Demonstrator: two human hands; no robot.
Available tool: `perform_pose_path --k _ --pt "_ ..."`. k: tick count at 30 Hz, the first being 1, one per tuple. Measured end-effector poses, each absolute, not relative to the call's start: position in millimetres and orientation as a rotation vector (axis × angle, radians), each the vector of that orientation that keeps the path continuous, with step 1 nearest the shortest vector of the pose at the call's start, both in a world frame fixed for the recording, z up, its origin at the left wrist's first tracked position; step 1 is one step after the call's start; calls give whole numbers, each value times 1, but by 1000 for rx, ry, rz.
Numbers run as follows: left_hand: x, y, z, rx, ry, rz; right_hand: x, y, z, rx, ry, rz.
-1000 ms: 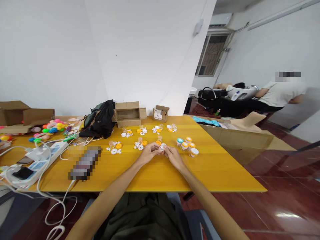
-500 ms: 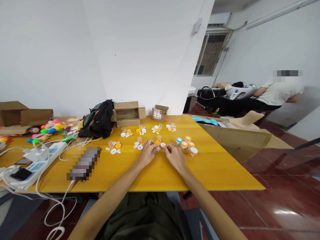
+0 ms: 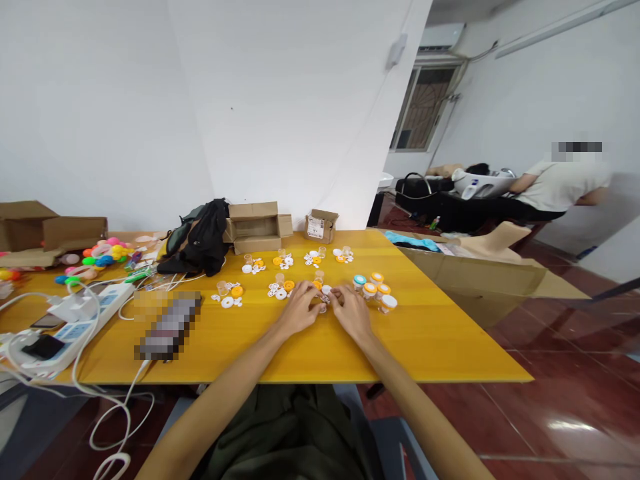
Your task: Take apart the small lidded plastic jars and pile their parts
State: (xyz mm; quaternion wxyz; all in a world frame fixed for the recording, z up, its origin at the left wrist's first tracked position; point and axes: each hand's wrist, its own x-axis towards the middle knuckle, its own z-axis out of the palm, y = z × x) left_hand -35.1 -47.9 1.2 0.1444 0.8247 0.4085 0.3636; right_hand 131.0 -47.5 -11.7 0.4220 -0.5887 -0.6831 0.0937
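Over the middle of the yellow table, my left hand (image 3: 299, 309) and my right hand (image 3: 352, 312) face each other with bent fingers. A small white plastic piece (image 3: 325, 299) shows between their fingertips, pinched from both sides; its exact shape is too small to make out. Just beyond the fingers lie a white disc (image 3: 327, 289) and an orange lid (image 3: 317, 285), partly covered by my left hand. A clear plastic cup (image 3: 319, 275) stands behind them. Right of my right hand is a cluster of clear jars with orange, white and teal lids (image 3: 370, 288).
Several similar groups of cups, lids and white parts (image 3: 227, 302) lie across the yellow table (image 3: 425, 347). A phone (image 3: 170, 327), a power strip (image 3: 85, 333) and cables are at left. A black bag (image 3: 205, 240) and cardboard boxes (image 3: 255, 230) line the back. Another person (image 3: 565, 183) sits far right.
My two hands have come slightly closer together, and my left hand has shifted a little to the right. The white piece now sits between both sets of fingertips.
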Motion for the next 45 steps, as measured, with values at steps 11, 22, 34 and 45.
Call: perform_pose_path --k 11,22,34,45 --pt "-35 -44 -4 2347 1063 1039 132 -28 -15 -1307 -1848 278" --pt "-35 -40 -6 2265 1076 1094 136 -28 -15 -1327 -1751 324" --pt "-35 -43 0 2048 1070 1190 127 -44 -5 -1046 -1575 792" --pt "-33 -48 7 2020 1107 1232 121 -49 1 -911 -1380 1201"
